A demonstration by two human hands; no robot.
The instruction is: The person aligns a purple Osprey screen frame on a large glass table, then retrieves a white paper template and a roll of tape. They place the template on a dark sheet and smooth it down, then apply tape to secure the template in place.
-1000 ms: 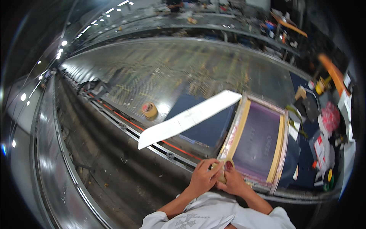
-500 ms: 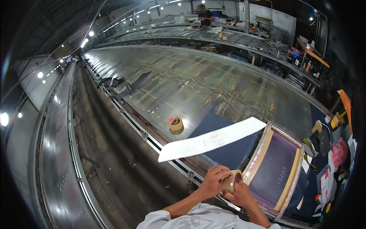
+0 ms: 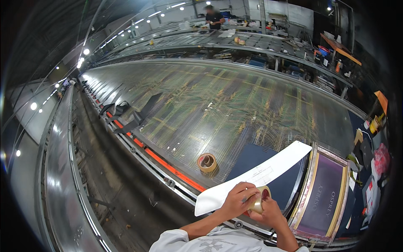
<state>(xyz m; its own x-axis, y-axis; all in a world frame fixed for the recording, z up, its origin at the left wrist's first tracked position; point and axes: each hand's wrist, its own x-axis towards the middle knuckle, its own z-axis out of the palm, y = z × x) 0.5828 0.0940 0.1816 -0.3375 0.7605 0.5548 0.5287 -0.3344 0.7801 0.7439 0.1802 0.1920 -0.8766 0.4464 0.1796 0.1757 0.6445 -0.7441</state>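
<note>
A roll of clear-yellowish packing tape (image 3: 255,204) is held between my two hands, just above the table's near edge. My left hand (image 3: 237,202) is closed over its left side, fingers bent across the top. My right hand (image 3: 269,214) grips the right side near the core. Beyond my hands lies a long, curved white panel (image 3: 268,168), partly covered by them. Under it is dark blue fabric (image 3: 252,158). A framed printing screen (image 3: 321,189) with purple mesh rests to the right of the panel.
Another tape roll (image 3: 207,163), brown, stands on the long table (image 3: 189,126), left of the fabric. Black straps (image 3: 133,119) hang over its edge farther left. Cloth scraps and a pink plastic bag (image 3: 381,157) crowd the right end. A person (image 3: 214,19) works at a far table.
My view has shifted, so the table, panel and screen appear farther right and lower. An orange-red strip along the table edge now shows. Both hands keep hold of the tape roll.
</note>
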